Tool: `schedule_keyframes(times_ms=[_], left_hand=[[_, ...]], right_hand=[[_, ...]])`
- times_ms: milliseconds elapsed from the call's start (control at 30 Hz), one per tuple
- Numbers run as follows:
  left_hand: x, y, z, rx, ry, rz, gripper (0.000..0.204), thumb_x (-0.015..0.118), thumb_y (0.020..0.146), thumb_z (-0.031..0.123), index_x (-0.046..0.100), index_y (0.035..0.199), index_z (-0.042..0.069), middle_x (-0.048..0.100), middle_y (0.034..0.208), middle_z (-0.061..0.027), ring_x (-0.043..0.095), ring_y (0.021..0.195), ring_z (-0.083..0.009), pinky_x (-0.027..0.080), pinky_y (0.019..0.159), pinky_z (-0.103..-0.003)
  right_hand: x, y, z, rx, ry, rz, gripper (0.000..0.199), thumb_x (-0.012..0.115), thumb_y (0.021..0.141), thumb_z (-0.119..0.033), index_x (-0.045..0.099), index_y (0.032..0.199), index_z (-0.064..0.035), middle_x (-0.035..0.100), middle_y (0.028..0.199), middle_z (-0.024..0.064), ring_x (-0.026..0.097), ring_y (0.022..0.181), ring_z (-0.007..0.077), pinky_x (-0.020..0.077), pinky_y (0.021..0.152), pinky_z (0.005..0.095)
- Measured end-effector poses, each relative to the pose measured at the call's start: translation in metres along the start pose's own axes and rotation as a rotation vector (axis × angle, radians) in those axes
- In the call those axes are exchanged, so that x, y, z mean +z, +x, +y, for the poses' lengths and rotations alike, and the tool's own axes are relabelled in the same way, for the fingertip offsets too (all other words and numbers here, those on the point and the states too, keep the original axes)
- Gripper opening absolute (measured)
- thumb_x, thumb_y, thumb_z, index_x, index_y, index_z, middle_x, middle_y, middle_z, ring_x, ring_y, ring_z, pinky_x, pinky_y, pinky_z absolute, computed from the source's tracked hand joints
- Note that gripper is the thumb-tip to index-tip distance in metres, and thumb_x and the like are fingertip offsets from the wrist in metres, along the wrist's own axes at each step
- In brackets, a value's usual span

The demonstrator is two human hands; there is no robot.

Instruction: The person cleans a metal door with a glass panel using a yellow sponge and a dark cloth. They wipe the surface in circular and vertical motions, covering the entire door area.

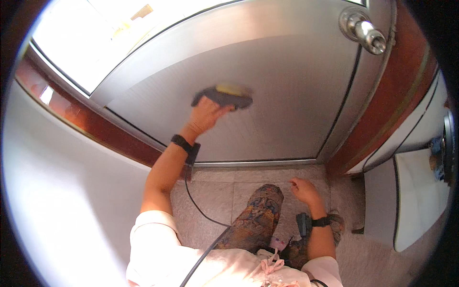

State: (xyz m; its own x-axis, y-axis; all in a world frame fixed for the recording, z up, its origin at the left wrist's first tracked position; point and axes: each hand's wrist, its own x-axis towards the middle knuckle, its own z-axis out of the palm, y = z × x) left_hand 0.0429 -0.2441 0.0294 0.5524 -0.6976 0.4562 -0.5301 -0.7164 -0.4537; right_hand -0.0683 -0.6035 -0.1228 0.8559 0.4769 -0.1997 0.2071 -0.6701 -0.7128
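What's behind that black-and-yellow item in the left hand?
The silver door panel shows around the blurred black-and-yellow item and the left hand. The patch directly behind them is covered; whether the item touches the panel cannot be told.

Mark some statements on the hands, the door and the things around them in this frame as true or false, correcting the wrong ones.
1. The left hand holds a dark-and-yellow item. True.
2. The right hand grips the door handle. False: it is well away from the handle, with nothing seen in it.
3. Both wrists wear black bands. True.
4. The door panel is bright green. False: it is silver-grey.
5. The sleeves reach down to the wrists. False: both forearms are bare below the sleeves, apart from the bands.
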Motion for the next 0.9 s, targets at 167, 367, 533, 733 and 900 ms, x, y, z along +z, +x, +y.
schedule_keyframes(times_ms=[167, 367, 533, 733, 900], left_hand=[[-0.029, -0.042, -0.059, -0.327, 0.215, 0.238, 0.047, 0.057, 0.061, 0.003, 0.051, 0.106, 0.009, 0.046, 0.11, -0.0185, 0.045, 0.095, -0.0359, 0.035, 0.079, -0.046], [-0.04, -0.058, -0.054, -0.68, 0.302, 0.505, 0.058, 0.054, 0.059, 0.001, 0.045, 0.115, 0.005, 0.039, 0.117, -0.0214, 0.038, 0.102, -0.0387, 0.029, 0.086, -0.049], [-0.033, 0.002, 0.004, -0.679, 0.224, 0.169, 0.065, 0.054, 0.057, 0.001, 0.038, 0.12, 0.002, 0.035, 0.122, -0.0224, 0.033, 0.11, -0.0413, 0.025, 0.094, -0.048], [-0.033, -0.029, 0.003, -0.559, 0.21, 0.176, 0.049, 0.051, 0.062, -0.002, 0.046, 0.111, 0.003, 0.048, 0.108, -0.0171, 0.043, 0.089, -0.0329, 0.034, 0.077, -0.04], [-0.066, 0.005, -0.014, -0.566, 0.24, 0.298, 0.042, 0.048, 0.059, -0.005, 0.048, 0.101, 0.0, 0.049, 0.101, -0.0203, 0.044, 0.086, -0.035, 0.035, 0.077, -0.04]], right_hand=[[0.004, 0.006, 0.006, 0.023, -0.11, -0.085, 0.029, 0.051, 0.078, -0.015, 0.052, 0.104, -0.0025, 0.058, 0.095, 0.0175, 0.056, 0.087, 0.0315, 0.0445, 0.075, 0.0372], [0.003, -0.001, 0.008, 0.043, -0.102, -0.073, 0.028, 0.05, 0.079, -0.016, 0.052, 0.104, -0.0026, 0.058, 0.098, 0.0171, 0.056, 0.088, 0.0308, 0.044, 0.076, 0.0367], [0.009, 0.004, 0.004, 0.078, -0.111, -0.117, 0.028, 0.049, 0.079, -0.016, 0.053, 0.103, -0.0037, 0.057, 0.098, 0.0171, 0.055, 0.089, 0.0316, 0.0434, 0.077, 0.0378], [0.011, 0.002, 0.003, 0.047, -0.045, -0.039, 0.026, 0.049, 0.076, -0.016, 0.053, 0.099, -0.0045, 0.056, 0.095, 0.0188, 0.054, 0.088, 0.0352, 0.0428, 0.076, 0.041], [0.015, -0.001, 0.007, 0.019, -0.033, -0.043, 0.026, 0.049, 0.076, -0.016, 0.053, 0.099, -0.0043, 0.056, 0.097, 0.0184, 0.053, 0.089, 0.0352, 0.0425, 0.077, 0.0409]])
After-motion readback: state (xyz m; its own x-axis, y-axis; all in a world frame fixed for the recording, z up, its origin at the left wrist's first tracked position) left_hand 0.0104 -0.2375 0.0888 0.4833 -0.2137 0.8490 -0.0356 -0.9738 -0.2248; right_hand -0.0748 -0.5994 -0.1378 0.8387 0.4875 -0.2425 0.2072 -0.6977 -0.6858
